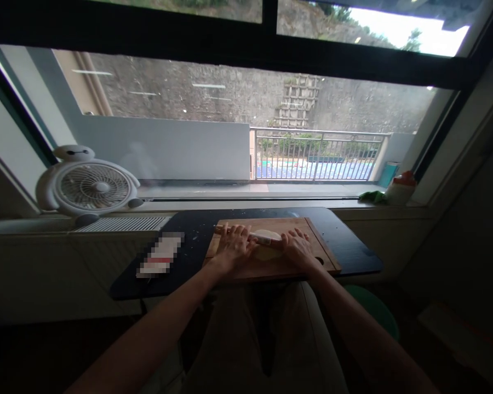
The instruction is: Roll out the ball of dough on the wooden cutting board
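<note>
A wooden rolling pin point(267, 239) lies across a flat, pale round of dough point(267, 253) on a wooden cutting board point(299, 223). Over the pin's left end rests my left hand point(235, 245), its fingers curled across the wood. My right hand point(299, 247) grips the other end in the same way. Between the two hands the middle of the pin shows, with a pale label on it. Part of the dough is hidden under the pin and my left hand.
The board sits on a small dark table point(355, 254). A blurred-out flat item point(162, 256) lies at its left. A white fan point(101, 186) stands left of the table; a white bottle point(401, 190) and green cloth point(373, 197) are on the windowsill. A green tub point(373, 309) is below right.
</note>
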`<state>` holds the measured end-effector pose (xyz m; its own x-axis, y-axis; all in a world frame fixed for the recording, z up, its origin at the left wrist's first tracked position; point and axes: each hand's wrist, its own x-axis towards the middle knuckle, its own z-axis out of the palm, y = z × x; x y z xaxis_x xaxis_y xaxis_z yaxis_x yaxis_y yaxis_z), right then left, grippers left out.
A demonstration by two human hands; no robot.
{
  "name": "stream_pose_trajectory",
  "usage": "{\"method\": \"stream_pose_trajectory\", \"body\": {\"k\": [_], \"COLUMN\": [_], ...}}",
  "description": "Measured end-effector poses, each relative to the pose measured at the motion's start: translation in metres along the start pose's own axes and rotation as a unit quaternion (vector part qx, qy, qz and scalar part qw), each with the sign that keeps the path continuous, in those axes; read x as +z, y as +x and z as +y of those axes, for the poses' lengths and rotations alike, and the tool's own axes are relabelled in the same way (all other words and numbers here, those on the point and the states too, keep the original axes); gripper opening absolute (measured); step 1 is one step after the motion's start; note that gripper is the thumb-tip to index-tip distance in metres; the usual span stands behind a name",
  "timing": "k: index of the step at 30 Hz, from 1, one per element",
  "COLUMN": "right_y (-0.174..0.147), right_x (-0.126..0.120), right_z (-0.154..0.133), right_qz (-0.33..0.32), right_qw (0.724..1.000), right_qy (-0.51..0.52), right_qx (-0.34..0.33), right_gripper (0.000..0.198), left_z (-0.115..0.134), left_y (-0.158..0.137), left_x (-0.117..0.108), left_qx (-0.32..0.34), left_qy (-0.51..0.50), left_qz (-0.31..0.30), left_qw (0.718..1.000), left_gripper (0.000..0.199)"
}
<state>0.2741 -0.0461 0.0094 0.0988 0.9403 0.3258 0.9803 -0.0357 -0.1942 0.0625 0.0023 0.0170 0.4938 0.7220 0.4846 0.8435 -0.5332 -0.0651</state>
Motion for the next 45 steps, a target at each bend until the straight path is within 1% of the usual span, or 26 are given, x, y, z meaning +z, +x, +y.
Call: {"method": "stream_pose_trajectory", "body": {"k": [2, 3, 4, 7, 9, 10, 12, 15, 16, 18, 20, 21, 23, 26, 28, 29, 31, 34, 35, 37, 39, 41, 45], "right_y": [-0.013, -0.015, -0.012, 0.01, 0.021, 0.021, 0.011, -0.007, -0.008, 0.0, 0.016, 0.022, 0.026, 0.01, -0.003, -0.007, -0.004, 0.021, 0.032, 0.05, 0.06, 0.06, 0.04], "right_x": [0.005, 0.007, 0.007, 0.004, 0.001, 0.001, 0.003, 0.008, 0.009, 0.007, 0.003, 0.001, -0.002, 0.0, 0.004, 0.005, 0.005, 0.003, 0.003, 0.004, 0.005, 0.007, 0.008], "right_z": [-0.001, 0.0, 0.0, 0.004, 0.007, 0.006, 0.004, 0.001, 0.0, 0.003, 0.007, 0.008, 0.009, 0.005, 0.003, 0.003, 0.004, 0.005, 0.003, -0.003, -0.011, -0.016, -0.014], "right_qz": [0.043, 0.051, 0.045, -0.015, -0.031, -0.03, -0.012, 0.039, 0.039, 0.006, -0.038, -0.049, -0.054, -0.028, 0.006, 0.009, -0.026, -0.111, -0.123, -0.123, -0.112, -0.103, -0.107], "right_qw": [0.999, 0.999, 0.999, 0.999, 0.998, 0.998, 0.999, 0.999, 0.999, 0.999, 0.998, 0.997, 0.997, 0.999, 1.0, 1.0, 0.999, 0.992, 0.99, 0.989, 0.99, 0.989, 0.987], "right_qy": [-0.001, -0.001, 0.0, 0.006, 0.009, 0.009, 0.009, 0.008, 0.01, 0.017, 0.024, 0.025, 0.025, 0.024, 0.022, 0.023, 0.029, 0.041, 0.044, 0.051, 0.061, 0.071, 0.084], "right_qx": [-0.013, -0.01, -0.001, 0.04, 0.049, 0.047, 0.039, 0.023, 0.024, 0.036, 0.051, 0.053, 0.049, 0.038, 0.021, 0.012, -0.009, -0.041, -0.051, -0.06, -0.065, -0.073, -0.091], "right_gripper": [0.043, 0.045, 0.046, 0.047, 0.045, 0.044, 0.044, 0.049, 0.051, 0.051, 0.048, 0.047, 0.044, 0.045, 0.048, 0.049, 0.048, 0.04, 0.038, 0.037, 0.04, 0.041, 0.039], "left_z": [0.0, 0.0, 0.0, 0.002, 0.004, 0.004, 0.002, -0.004, -0.005, -0.006, -0.004, -0.003, 0.0, 0.0, -0.005, -0.009, -0.02, -0.04, -0.047, -0.057, -0.062, -0.062, -0.055], "left_y": [-0.005, -0.004, -0.001, 0.016, 0.024, 0.025, 0.02, 0.009, 0.008, 0.015, 0.027, 0.032, 0.037, 0.028, 0.017, 0.014, 0.011, 0.018, 0.022, 0.027, 0.032, 0.037, 0.049], "left_x": [0.001, 0.001, 0.001, 0.001, 0.001, 0.002, 0.003, 0.006, 0.007, 0.009, 0.01, 0.01, 0.01, 0.009, 0.006, 0.003, -0.005, -0.021, -0.026, -0.033, -0.037, -0.04, -0.044], "left_qx": [0.022, 0.026, 0.026, 0.008, 0.001, 0.004, 0.021, 0.059, 0.065, 0.057, 0.034, 0.023, 0.016, 0.043, 0.079, 0.096, 0.125, 0.168, 0.187, 0.213, 0.219, 0.219, 0.219], "left_qy": [-0.003, -0.005, -0.006, -0.008, -0.006, -0.003, 0.006, 0.016, 0.018, 0.02, 0.023, 0.024, 0.027, 0.028, 0.023, 0.02, 0.014, 0.006, 0.008, 0.023, 0.047, 0.066, 0.083], "left_qz": [0.001, -0.003, -0.009, -0.031, -0.037, -0.034, -0.015, 0.008, 0.009, 0.0, -0.02, -0.032, -0.043, -0.007, 0.014, 0.015, -0.01, -0.068, -0.083, -0.102, -0.115, -0.12, -0.108], "left_qw": [1.0, 1.0, 1.0, 0.999, 0.999, 0.999, 1.0, 0.998, 0.998, 0.998, 0.999, 0.999, 0.999, 0.999, 0.996, 0.995, 0.992, 0.983, 0.979, 0.972, 0.968, 0.966, 0.966], "left_gripper": [0.049, 0.049, 0.049, 0.048, 0.047, 0.047, 0.045, 0.044, 0.044, 0.044, 0.044, 0.044, 0.044, 0.041, 0.039, 0.039, 0.041, 0.037, 0.036, 0.037, 0.039, 0.038, 0.027]}}
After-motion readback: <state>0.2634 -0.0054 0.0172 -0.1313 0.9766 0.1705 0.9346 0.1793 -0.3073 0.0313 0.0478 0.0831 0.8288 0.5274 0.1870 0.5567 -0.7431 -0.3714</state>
